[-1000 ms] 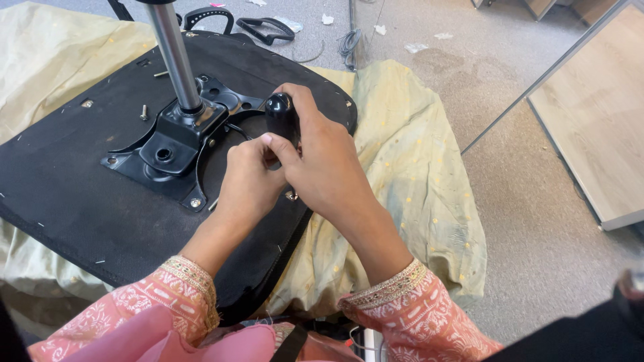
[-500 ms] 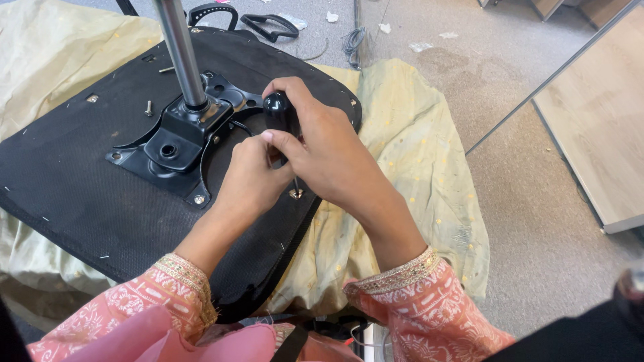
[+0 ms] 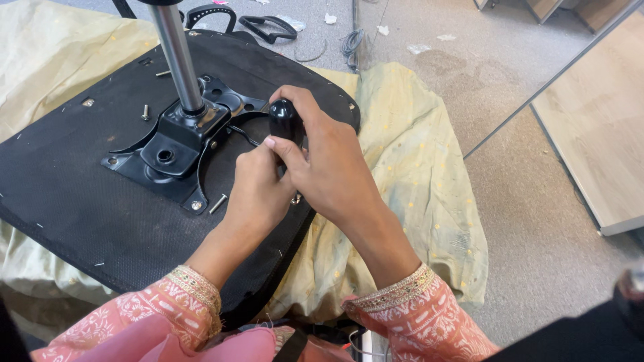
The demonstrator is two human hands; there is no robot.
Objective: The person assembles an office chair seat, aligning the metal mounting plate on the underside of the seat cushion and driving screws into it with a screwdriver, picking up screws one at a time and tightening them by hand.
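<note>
both hands on a black-handled screwdriver [image 3: 286, 124]. right hand [image 3: 329, 167] grasps the handle; left hand [image 3: 258, 184] pinches the shaft over the upturned chair seat [image 3: 80, 194].

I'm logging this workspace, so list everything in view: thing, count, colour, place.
seat base: one, black, upside down on the cloth
mounting plate: one, black metal, bolted at the middle of the seat base
gas cylinder: one, silver, upright out of the mounting plate
screwdriver: one, black handle, upright near the seat base's right edge
loose bolts: several, silver, scattered on the seat base
cloth: one, pale yellow, spread on the floor
armrest pieces: two, black, on the floor behind
wooden panel: one, light, at right
floor: grey carpet
left hand: beside the screwdriver shaft
right hand: wrapped round the screwdriver handle
</note>
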